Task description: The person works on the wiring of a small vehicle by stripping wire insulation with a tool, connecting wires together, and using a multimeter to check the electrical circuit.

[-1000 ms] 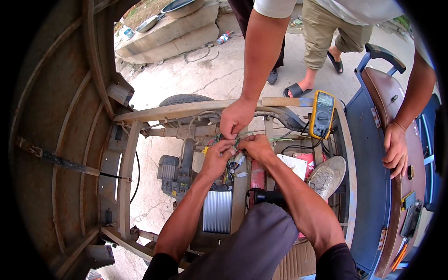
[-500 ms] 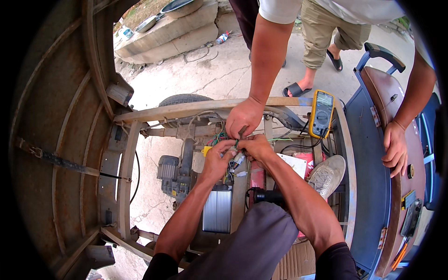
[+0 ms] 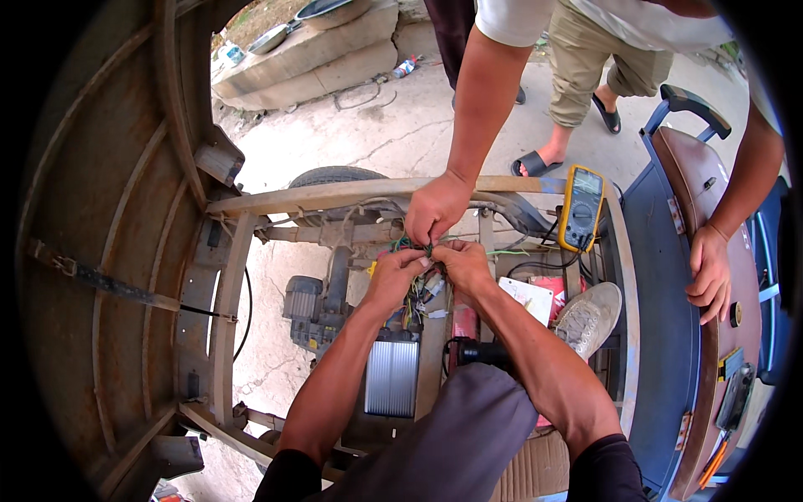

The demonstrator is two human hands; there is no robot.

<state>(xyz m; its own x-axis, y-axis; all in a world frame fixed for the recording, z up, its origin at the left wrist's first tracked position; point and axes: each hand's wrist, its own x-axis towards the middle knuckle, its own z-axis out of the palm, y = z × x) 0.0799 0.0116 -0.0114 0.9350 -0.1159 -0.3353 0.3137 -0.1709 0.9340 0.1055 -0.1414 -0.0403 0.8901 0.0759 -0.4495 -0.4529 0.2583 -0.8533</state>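
Note:
Both my hands meet over the open metal frame, amid a bundle of thin coloured wires with pale plastic connectors. My left hand pinches at the wires with thumb and finger. Close against it, my right hand is closed on the same dark-green wires. A co-worker's hand reaches down from above, its fingers at the wires just over mine. Below my hands sits a finned silver box. What exactly lies between the fingertips is too small to make out.
A yellow multimeter leans on the frame at the right, its black leads running down. My shoe rests inside the frame near a white plate. A motor lies left; a blue seat stands right, with the co-worker's other hand on it.
The co-worker's fingers no longer show the dark piece they pinched above the wires. My hands stay together at the wires with small finger movements. The view has shifted slightly.

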